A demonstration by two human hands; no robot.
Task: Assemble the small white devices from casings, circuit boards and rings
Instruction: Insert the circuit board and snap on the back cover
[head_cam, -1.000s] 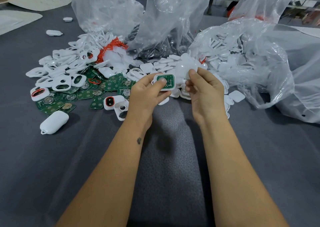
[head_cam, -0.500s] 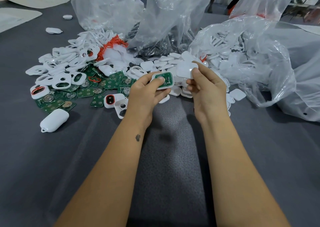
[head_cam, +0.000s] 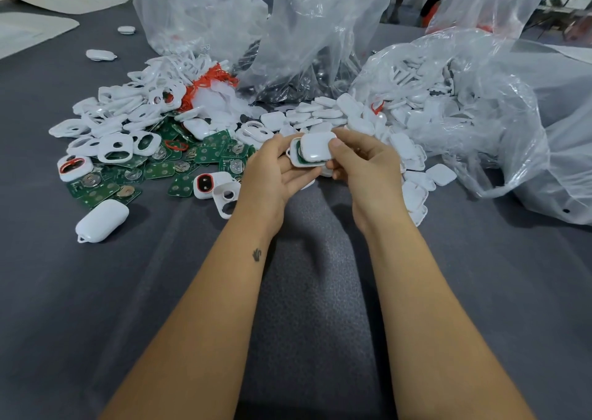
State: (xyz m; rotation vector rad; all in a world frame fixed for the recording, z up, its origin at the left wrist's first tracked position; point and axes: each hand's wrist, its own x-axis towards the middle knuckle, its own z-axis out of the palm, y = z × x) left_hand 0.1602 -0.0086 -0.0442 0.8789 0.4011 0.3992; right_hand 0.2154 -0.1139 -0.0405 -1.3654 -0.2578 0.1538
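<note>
Cover half meeting the loaded base, held between both hands above the grey table.

The white cover (head_cam: 317, 146) lies over the lower casing (head_cam: 296, 160), offset toward the right, so a strip of green circuit board (head_cam: 300, 158) shows along the left edge. The left hand (head_cam: 272, 170) cradles the lower casing from beneath, fingers curled around it; the right hand (head_cam: 362, 166) pinches the cover, thumb on its right edge. The pair's long axis runs roughly away from the person. Closing likely needs the cover slid leftward until the edges line up, then pressed. Loose circuit boards (head_cam: 208, 155) and a finished device (head_cam: 102, 221) lie to the left.
</note>
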